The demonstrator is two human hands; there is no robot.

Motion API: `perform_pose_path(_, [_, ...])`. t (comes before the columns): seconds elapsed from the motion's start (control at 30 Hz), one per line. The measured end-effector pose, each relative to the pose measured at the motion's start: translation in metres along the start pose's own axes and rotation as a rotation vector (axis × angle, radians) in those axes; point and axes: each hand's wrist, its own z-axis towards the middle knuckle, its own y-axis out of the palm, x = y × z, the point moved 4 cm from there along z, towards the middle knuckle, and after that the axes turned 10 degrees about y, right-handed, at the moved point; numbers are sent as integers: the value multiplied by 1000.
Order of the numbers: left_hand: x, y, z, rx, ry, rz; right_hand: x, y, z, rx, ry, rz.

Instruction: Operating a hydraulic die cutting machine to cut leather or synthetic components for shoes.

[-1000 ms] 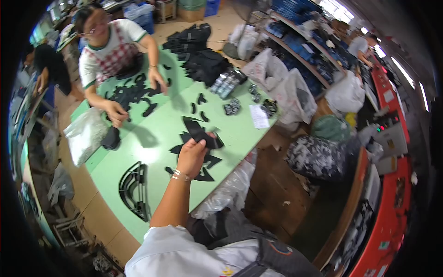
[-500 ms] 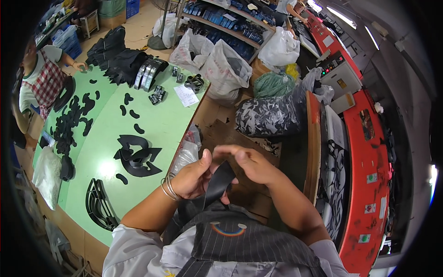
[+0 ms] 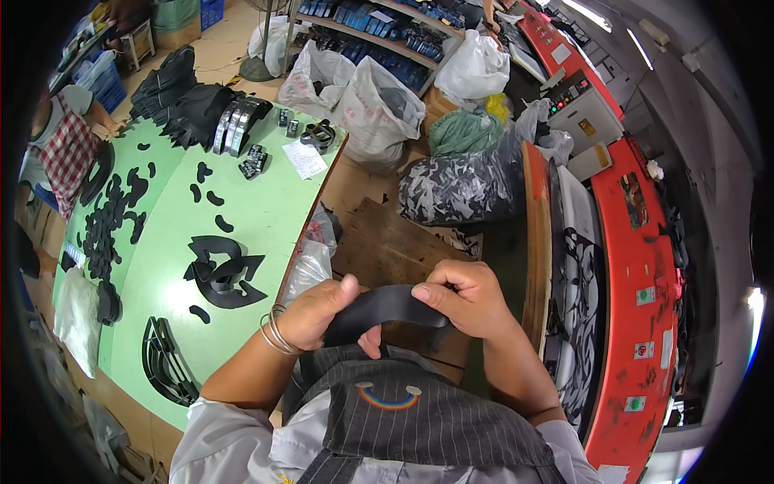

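Observation:
A curved black strip [image 3: 385, 313] of smooth, flexible-looking material spans the space between my hands, in front of my apron. My left hand [image 3: 321, 310], with bangles on its wrist, grips the strip's left end, thumb upward and a fingertip showing below. My right hand [image 3: 469, 300] pinches the other end, thumb on top and fingers curled. To the left, on the green table [image 3: 258, 206], lies a loose group of curved black pieces [image 3: 224, 272]. Nearer to me on it sits a stack of curved black frames [image 3: 167, 363].
Many small black pieces [image 3: 105, 218] are scattered over the table's far left, near a person in a checked apron [image 3: 68, 149]. White sacks [image 3: 379, 113] and a bag of scraps [image 3: 459, 192] stand ahead. A red machine [image 3: 637, 323] runs along my right.
My right hand has come down and taken the strip's right end. The strip has turned from upright to lying across between both hands. The whole view has shifted slightly.

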Motion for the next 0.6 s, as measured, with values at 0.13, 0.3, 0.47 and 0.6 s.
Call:
perform_pose_path(0.13, [10,6,4,-4,-68,188,-8,-11,-2,82,-75,-212])
perform_pose_path(0.3, [18,9,5,55,-165,389,-20,-16,-8,182,-153,-429])
perform_pose_path(0.47, [11,-9,8,35,-236,348,-3,-26,-5,290,-9,-416])
perform_pose_path(0.6, [-3,-31,-2,-114,-146,251,14,-56,-10,399,111,-259])
